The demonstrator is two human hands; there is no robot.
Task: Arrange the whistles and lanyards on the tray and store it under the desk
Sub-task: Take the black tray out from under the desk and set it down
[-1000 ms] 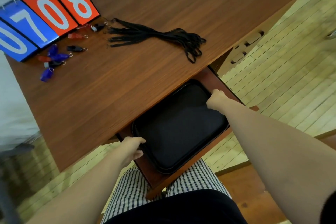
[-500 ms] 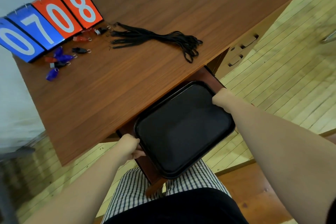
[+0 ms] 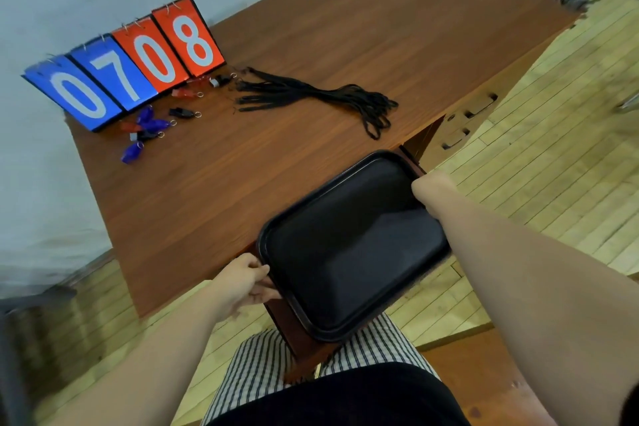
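With the left hand gripping the near-left rim of the empty tray and the right hand seemingly clasping its far-right rim, fingers hidden, the tray hangs at the desk edge and wants lifting level onto the top, short of the lanyards and whistles.

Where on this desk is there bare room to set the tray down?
Bare wood lies between the lanyards and the desk edge nearest the tray; also the far right stretch beyond them. Crowded: far left, whistles bunched before the scoreboard.
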